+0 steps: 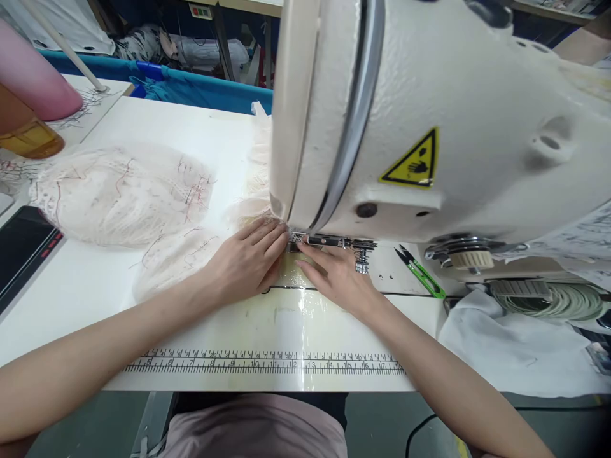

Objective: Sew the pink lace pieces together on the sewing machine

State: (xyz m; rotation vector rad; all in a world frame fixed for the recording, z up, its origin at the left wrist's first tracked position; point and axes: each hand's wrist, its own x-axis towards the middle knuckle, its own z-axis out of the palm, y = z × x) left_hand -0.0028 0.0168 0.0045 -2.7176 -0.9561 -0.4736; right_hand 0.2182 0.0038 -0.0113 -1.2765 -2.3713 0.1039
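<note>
A white sewing machine [410, 114] stands over the table, with its metal presser foot and attachment [329, 242] low at the front. My left hand [251, 257] lies flat with fingers stretched out on sheer off-white fabric [252, 207], just left of the foot. My right hand [337, 273] is to the right of the needle area. Its fingers reach toward the foot, and thumb and index finger are apart. The fabric directly under the foot is hidden by my hands and the machine head.
A bunched heap of off-white lace [124, 194] with loose red threads lies at left, near a dark phone-like device [28, 248] and thread cones [35, 73]. Green thread snips [420, 272] rest at right, by white cloth [510, 343]. A printed ruler [267, 364] runs along the front.
</note>
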